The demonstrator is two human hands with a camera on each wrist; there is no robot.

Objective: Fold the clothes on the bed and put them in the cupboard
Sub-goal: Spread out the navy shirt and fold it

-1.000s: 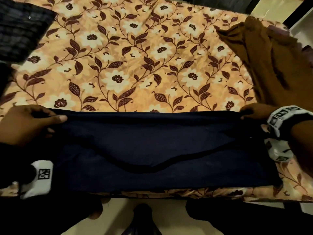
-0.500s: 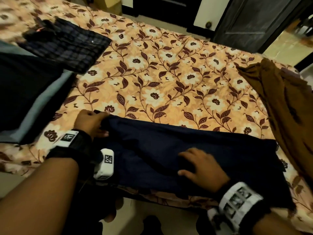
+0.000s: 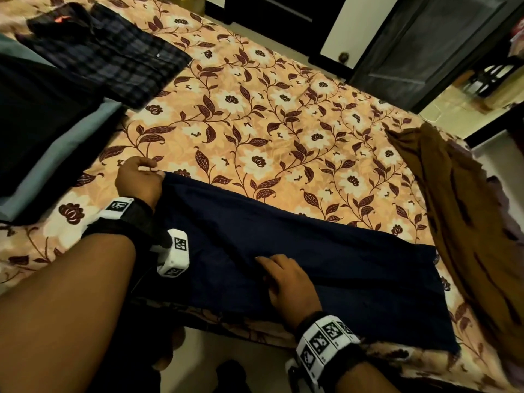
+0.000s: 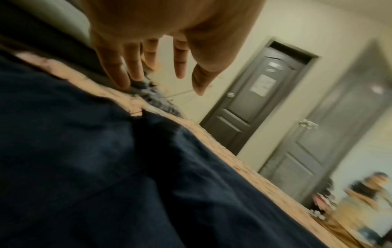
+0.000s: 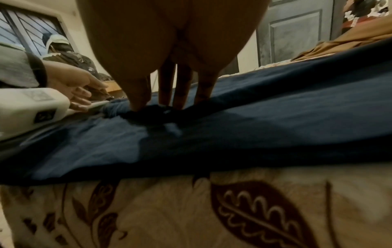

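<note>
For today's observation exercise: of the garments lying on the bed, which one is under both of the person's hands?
The navy garment along the bed's near edge: the left hand is at its corner and the right hand presses its middle. The checked and brown garments lie untouched.
</note>
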